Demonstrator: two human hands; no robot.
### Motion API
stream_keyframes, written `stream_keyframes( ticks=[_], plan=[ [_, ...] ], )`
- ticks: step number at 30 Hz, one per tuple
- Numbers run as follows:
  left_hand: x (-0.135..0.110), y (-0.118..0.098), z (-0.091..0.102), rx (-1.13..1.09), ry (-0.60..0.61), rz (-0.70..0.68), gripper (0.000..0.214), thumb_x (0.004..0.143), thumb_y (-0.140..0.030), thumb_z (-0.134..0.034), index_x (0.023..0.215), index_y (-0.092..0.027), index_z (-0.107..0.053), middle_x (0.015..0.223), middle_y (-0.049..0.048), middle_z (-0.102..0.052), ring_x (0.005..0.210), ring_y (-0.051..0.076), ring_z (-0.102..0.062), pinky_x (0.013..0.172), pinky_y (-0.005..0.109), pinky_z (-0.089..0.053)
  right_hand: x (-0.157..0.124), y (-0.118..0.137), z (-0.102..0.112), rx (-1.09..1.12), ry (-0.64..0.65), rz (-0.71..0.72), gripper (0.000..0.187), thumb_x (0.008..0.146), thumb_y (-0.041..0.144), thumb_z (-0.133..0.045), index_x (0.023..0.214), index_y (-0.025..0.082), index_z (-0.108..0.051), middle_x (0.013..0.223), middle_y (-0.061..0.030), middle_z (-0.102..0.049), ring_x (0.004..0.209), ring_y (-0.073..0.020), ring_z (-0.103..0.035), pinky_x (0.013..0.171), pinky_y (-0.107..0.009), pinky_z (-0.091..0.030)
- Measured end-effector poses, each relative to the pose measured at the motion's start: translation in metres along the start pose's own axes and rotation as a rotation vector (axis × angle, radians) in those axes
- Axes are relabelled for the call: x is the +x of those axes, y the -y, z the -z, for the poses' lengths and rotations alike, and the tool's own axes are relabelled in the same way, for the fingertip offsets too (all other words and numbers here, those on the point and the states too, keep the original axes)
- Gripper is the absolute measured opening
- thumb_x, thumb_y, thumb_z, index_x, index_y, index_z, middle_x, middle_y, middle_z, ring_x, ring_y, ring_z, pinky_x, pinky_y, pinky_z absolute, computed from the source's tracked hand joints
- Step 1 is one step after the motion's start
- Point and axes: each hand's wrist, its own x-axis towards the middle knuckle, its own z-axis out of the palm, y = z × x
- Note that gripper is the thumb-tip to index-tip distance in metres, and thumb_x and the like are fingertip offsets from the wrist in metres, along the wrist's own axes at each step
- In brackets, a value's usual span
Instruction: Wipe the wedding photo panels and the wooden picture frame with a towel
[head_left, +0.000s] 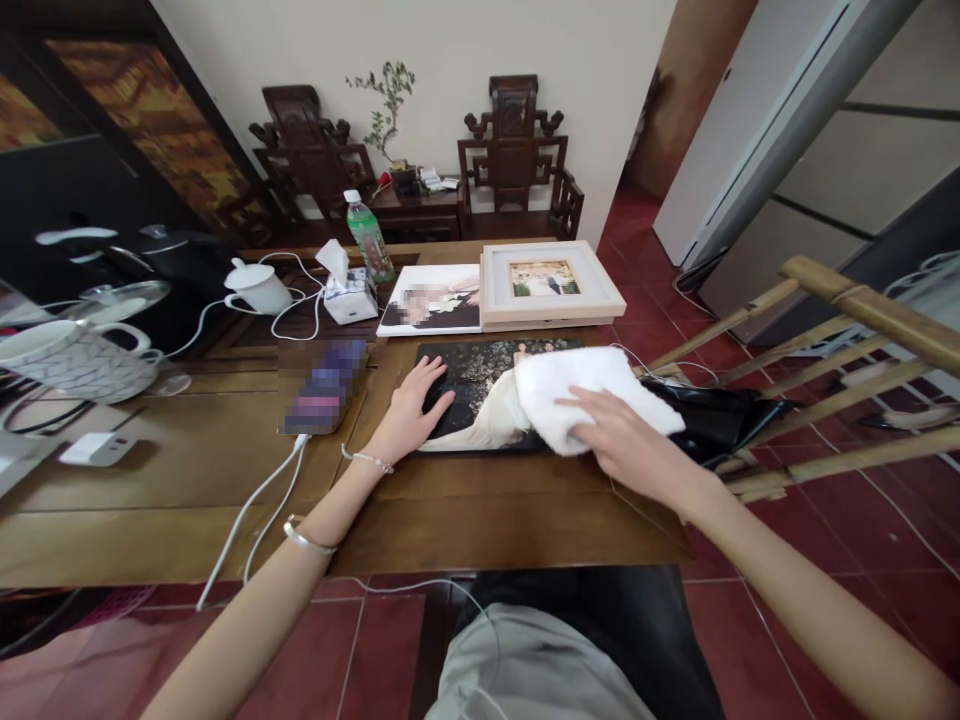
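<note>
While your left hand [417,402] lies spread on the left edge of the dark photo panel [480,388] on the table [480,515], your right hand [619,437] rests on the white cloth [592,368] over its right end, grip hard to judge; wiping looks under way, unfinished.

Along the near edge of the table [480,520], a bare strip of wood gives low passage before the dark picture [476,375]; a white cable [251,505] crosses it at left. A narrow lane runs between the phone [326,388] and the left hand [411,408]. The white cloth [551,395] covers the picture's right part. Toward the far edge, the print [442,325] and pale frame [544,309] stand in the way; off the right edge, a black bag [716,415] and bamboo chair [885,305] do.
</note>
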Motion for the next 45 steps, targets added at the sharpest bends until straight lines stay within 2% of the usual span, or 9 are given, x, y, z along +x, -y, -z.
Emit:
stream_keyframes(
  ticks=[3, 6, 14, 19, 23, 29, 33, 38, 45],
  plan=[
    [0.000, 0.003, -0.002, 0.007, -0.004, -0.006, 0.045, 0.094, -0.039, -0.045, 0.133, -0.017, -0.050, 0.147, 0.0132, -0.043, 0.142, 0.028, -0.029, 0.113, 0.054, -0.026, -0.028, 0.029, -0.003, -0.037, -0.003, 0.023, 0.041, 0.066, -0.008, -0.043, 0.082, 0.019, -0.069, 0.138, -0.0115, -0.053, 0.135, -0.0364, -0.037, 0.103, -0.062, -0.036],
    [0.001, 0.007, -0.004, 0.009, -0.017, -0.019, 0.043, 0.096, -0.037, -0.040, 0.133, -0.017, -0.049, 0.147, 0.0125, -0.044, 0.141, 0.027, -0.030, 0.113, 0.053, -0.028, -0.030, 0.037, -0.005, -0.034, 0.013, 0.007, 0.040, 0.069, -0.009, -0.045, 0.084, 0.018, -0.071, 0.140, -0.0129, -0.052, 0.136, -0.0375, -0.035, 0.103, -0.064, -0.034],
    [0.005, 0.010, -0.004, 0.029, -0.038, -0.040, 0.041, 0.095, -0.035, -0.040, 0.129, -0.017, -0.053, 0.143, 0.0123, -0.048, 0.140, 0.026, -0.034, 0.112, 0.053, -0.031, 0.051, -0.013, -0.008, -0.023, 0.111, -0.093, 0.059, 0.070, -0.009, -0.040, 0.116, 0.019, -0.064, 0.144, -0.0125, -0.046, 0.138, -0.0344, -0.031, 0.105, -0.063, -0.031],
    [0.007, 0.011, -0.006, 0.042, -0.057, -0.049, 0.041, 0.095, -0.033, -0.041, 0.129, -0.013, -0.054, 0.143, 0.0133, -0.049, 0.139, 0.026, -0.035, 0.113, 0.050, -0.031, 0.079, -0.029, -0.011, -0.066, 0.104, -0.091, 0.057, 0.072, -0.007, -0.042, 0.119, 0.019, -0.062, 0.144, -0.0125, -0.046, 0.138, -0.0335, -0.031, 0.105, -0.060, -0.032],
    [0.008, 0.011, -0.007, 0.046, -0.082, -0.059, 0.040, 0.095, -0.032, -0.042, 0.127, -0.013, -0.056, 0.141, 0.0130, -0.051, 0.138, 0.026, -0.037, 0.114, 0.048, -0.031, 0.062, -0.011, -0.013, -0.101, 0.103, -0.086, 0.054, 0.072, -0.009, -0.042, 0.113, 0.017, -0.065, 0.146, -0.0141, -0.044, 0.139, -0.0364, -0.029, 0.105, -0.064, -0.029],
    [0.010, 0.009, -0.006, 0.045, -0.084, -0.058, 0.040, 0.094, -0.031, -0.042, 0.126, -0.013, -0.058, 0.139, 0.0129, -0.053, 0.137, 0.026, -0.039, 0.114, 0.048, -0.032, 0.003, 0.039, -0.016, -0.071, -0.014, 0.028, 0.032, 0.078, -0.003, -0.049, 0.086, 0.017, -0.072, 0.142, -0.0142, -0.049, 0.136, -0.0408, -0.033, 0.104, -0.067, -0.030],
    [0.011, 0.009, -0.007, 0.049, -0.067, -0.038, 0.041, 0.094, -0.032, -0.042, 0.127, -0.012, -0.057, 0.141, 0.0140, -0.051, 0.138, 0.027, -0.037, 0.113, 0.050, -0.032, -0.006, 0.045, -0.015, -0.059, -0.035, 0.057, 0.030, 0.077, -0.002, -0.051, 0.083, 0.019, -0.072, 0.141, -0.0126, -0.051, 0.135, -0.0392, -0.035, 0.104, -0.066, -0.032],
    [0.013, 0.010, -0.008, 0.058, -0.043, -0.024, 0.046, 0.095, -0.033, -0.040, 0.136, -0.014, -0.048, 0.152, 0.0138, -0.034, 0.142, 0.027, -0.030, 0.112, 0.052, -0.031, 0.030, 0.021, -0.010, -0.079, 0.061, -0.026, 0.046, 0.075, -0.006, -0.043, 0.103, 0.018, -0.070, 0.144, -0.0127, -0.047, 0.137, -0.0369, -0.032, 0.106, -0.064, -0.030],
    [0.017, 0.016, -0.011, 0.059, -0.037, 0.002, 0.046, 0.095, -0.032, -0.040, 0.136, -0.013, -0.048, 0.148, 0.0155, -0.041, 0.141, 0.026, -0.031, 0.113, 0.051, -0.029, 0.087, -0.014, -0.012, -0.082, 0.148, -0.106, 0.055, 0.072, -0.006, -0.043, 0.118, 0.017, -0.062, 0.151, -0.0129, -0.037, 0.140, -0.0371, -0.025, 0.103, -0.067, -0.030]
  ],
)
